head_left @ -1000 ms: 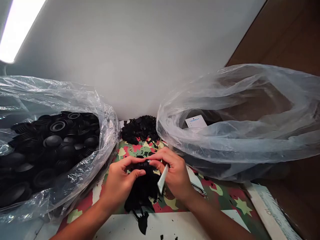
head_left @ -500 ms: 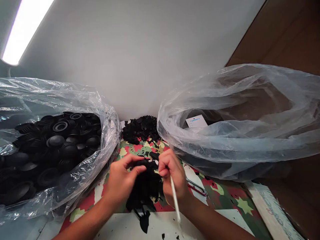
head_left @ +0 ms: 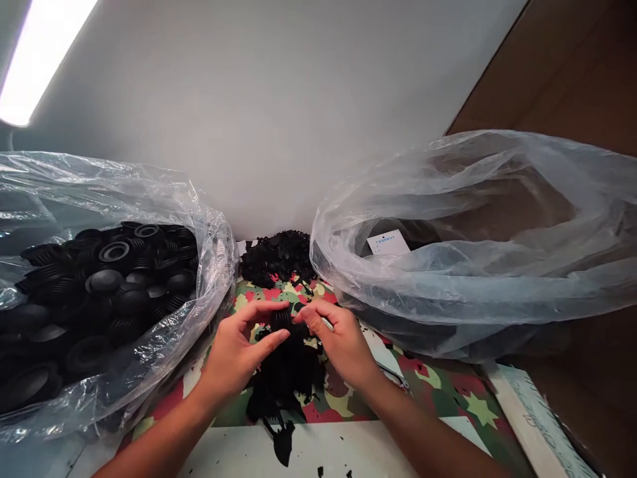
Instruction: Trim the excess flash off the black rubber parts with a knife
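Note:
My left hand (head_left: 233,350) is closed, thumb and fingers pinching a small ribbed black rubber part (head_left: 281,320) over the table. Close against its right side is my right hand (head_left: 343,342), closed, with thumb and index fingertips together at the part's edge by a small black bit. A short piece of a thin white stick (head_left: 327,323) shows between the right hand's fingers; its rest is hidden. Directly below both hands lies a heap of black rubber scraps (head_left: 286,372).
An open clear bag (head_left: 213,265) at left holds many similar black parts. Another clear bag (head_left: 448,292) stands open at right, with a white printed card (head_left: 388,243) inside. More black scraps (head_left: 279,255) are piled by the wall. A cutter (head_left: 394,377) lies beside my right wrist.
My right hand has turned, so the white stick that pointed down toward me is now mostly hidden. Its fingertips have moved to the edge of the ribbed part, which shows more clearly.

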A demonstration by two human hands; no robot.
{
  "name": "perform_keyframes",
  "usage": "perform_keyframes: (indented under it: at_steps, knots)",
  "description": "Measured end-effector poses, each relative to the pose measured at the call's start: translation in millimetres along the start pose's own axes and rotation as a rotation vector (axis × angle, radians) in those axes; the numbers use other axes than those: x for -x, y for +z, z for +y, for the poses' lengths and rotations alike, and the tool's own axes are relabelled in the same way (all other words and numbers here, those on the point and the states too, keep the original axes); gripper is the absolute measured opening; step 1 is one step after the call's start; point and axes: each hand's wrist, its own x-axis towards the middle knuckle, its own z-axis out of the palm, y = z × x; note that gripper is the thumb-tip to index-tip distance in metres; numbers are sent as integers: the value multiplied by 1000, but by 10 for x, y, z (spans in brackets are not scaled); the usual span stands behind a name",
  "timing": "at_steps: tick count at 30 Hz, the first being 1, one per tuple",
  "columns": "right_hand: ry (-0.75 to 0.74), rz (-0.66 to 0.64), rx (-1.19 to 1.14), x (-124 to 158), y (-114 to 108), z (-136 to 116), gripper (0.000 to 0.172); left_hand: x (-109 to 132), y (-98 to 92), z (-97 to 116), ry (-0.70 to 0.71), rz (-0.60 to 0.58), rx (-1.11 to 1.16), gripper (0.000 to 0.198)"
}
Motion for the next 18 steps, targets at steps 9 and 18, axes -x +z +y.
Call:
perform_keyframes:
  at_steps: [9, 18]
  knots:
    - [-9, -20, -122, 32, -6, -66, 30, -24, 18, 27, -62, 63, 220, 29]
    - [-18, -32, -113, 36, -3, -66, 34, -37, 28, -32, -105, 53, 270, 30]
